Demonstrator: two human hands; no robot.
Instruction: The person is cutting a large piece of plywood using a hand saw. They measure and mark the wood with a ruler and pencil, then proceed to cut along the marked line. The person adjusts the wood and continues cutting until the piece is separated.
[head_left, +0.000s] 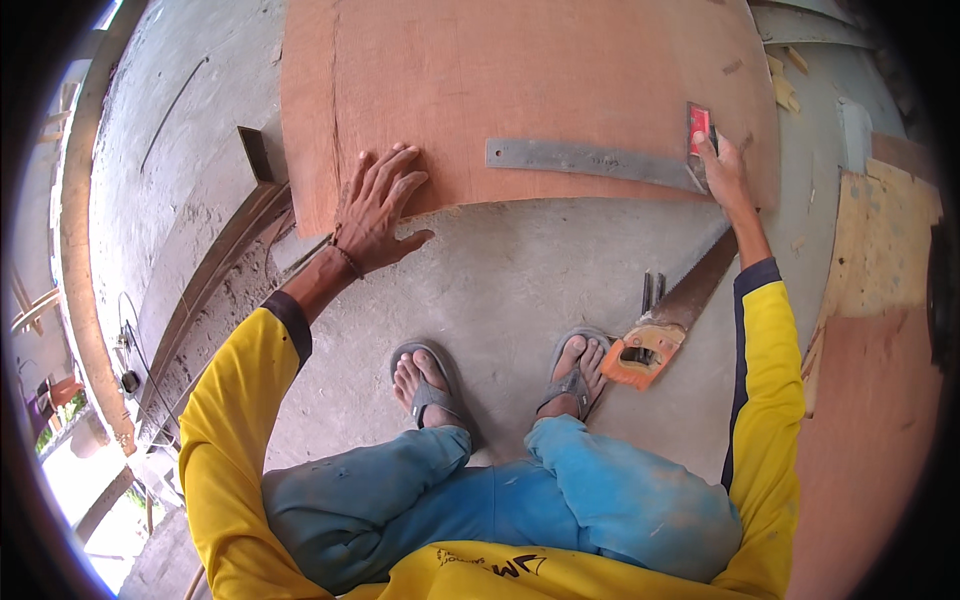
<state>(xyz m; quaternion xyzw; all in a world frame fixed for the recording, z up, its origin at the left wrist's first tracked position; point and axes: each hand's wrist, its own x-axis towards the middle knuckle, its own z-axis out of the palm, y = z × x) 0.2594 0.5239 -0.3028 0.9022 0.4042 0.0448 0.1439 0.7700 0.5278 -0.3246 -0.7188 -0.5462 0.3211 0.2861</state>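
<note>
A reddish-brown plywood sheet (520, 70) lies in front of me, its near edge running across the view. My left hand (372, 215) rests on the sheet's near left corner, fingers stretched out, holding nothing. My right hand (724, 168) is closed on the red handle of a try square (590, 159) near the sheet's right side. The square's grey metal blade lies flat on the plywood, pointing left, close to the near edge. The fingers under the handle are partly hidden.
A handsaw (645, 355) with an orange handle lies on the concrete floor by my right foot. Two short dark rods (653, 288) are beside its blade. A metal channel (215, 240) runs along the left. More plywood (870, 430) lies at the right.
</note>
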